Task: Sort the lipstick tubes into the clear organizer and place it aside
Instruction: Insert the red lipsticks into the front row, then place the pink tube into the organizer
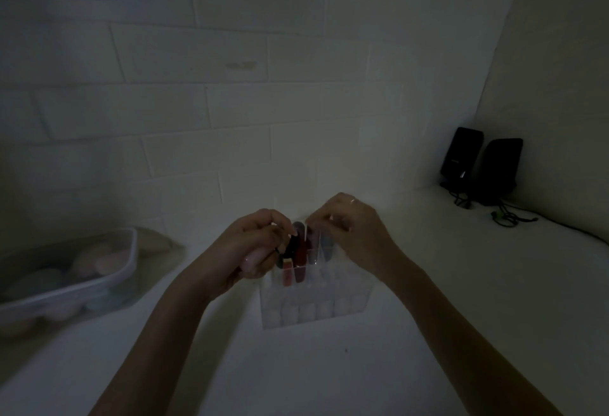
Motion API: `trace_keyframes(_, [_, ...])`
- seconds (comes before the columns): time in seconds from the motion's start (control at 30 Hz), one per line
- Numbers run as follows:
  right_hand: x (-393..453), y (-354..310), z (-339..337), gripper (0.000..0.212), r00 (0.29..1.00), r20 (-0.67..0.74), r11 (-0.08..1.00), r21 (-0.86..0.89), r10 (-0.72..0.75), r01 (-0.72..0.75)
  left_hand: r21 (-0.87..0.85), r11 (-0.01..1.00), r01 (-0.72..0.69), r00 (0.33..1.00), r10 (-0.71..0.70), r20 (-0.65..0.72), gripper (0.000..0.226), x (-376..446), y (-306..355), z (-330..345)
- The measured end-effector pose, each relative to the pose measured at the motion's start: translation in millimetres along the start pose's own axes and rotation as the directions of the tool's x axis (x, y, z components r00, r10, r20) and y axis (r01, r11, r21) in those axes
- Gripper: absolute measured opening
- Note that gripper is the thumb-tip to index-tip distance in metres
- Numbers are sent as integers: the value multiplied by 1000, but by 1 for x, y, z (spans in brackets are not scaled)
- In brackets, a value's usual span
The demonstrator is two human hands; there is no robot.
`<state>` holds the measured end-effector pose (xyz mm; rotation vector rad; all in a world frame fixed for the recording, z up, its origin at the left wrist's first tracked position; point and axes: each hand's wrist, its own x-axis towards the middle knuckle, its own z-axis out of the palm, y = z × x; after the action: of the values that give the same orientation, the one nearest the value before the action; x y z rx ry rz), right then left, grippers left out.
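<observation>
Left hand (253,247) curled round dark lipstick tubes (296,250) over the clear organizer (313,303) on the white tabletop (428,316), right hand (349,234) fingers bent, apparently pinching a tube top, dim light blurring tube count and compartments

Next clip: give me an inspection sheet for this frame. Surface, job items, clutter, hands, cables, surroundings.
Surface: pale counter, dimly lit.
Job's things: clear organizer stands upright at centre; lipstick tubes stand in its far-left compartments, near rows look unfilled.
Clutter: clear plastic tub of rounded pastel items at left; two black speakers in the right corner.
Hands: left hand holds a dark tube at the organizer's far-left side; right hand pinches something at its far edge, too dim to identify.
Cables: dark cords trail from the speakers.
Surroundings: white tiled wall behind, plain wall at right.
</observation>
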<state>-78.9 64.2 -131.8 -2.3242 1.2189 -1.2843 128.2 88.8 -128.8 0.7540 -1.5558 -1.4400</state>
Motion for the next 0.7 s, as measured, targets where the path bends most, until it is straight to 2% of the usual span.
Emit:
trace_keyframes(0.07, [2,14,-13,19,985,-152,997,12,77,-76,48,999,23,1000,-22,-3,15,-2,0,-1])
trace_keyframes(0.13, [-3,35,-21,26,964,-198,984,19,177,-176,142,986,89,992,-101,78,15,-1,0,4])
trace_keyframes(0.23, [-17,62,-14,27,956,-22,955,-45,293,-294,382,899,214,924,-313,218,17,-7,5,11])
trace_keyframes(0.3, [-28,66,-6,25,911,179,926,0,371,-377,333,923,191,866,-318,385,21,-11,7,9])
trace_keyframes(0.37, [-36,65,1,19,862,302,899,32,408,-437,229,953,199,876,-278,394,26,-15,10,5])
trace_keyframes(0.4, [-38,65,3,19,855,306,896,13,419,-444,208,955,210,890,-275,363,26,-14,8,0])
trace_keyframes(0.47, [-38,68,3,25,869,250,902,-45,427,-430,254,945,205,902,-283,326,26,-12,8,0])
trace_keyframes(0.57, [-34,76,6,18,905,124,911,-131,407,-391,294,934,201,872,-307,380,31,-11,7,4])
trace_keyframes(0.63, [-31,78,9,12,917,83,919,-104,390,-381,304,931,202,868,-314,385,31,-11,6,3])
trace_keyframes(0.7, [-29,77,11,16,916,-6,916,-7,401,-401,307,933,189,884,-298,361,30,-11,6,2])
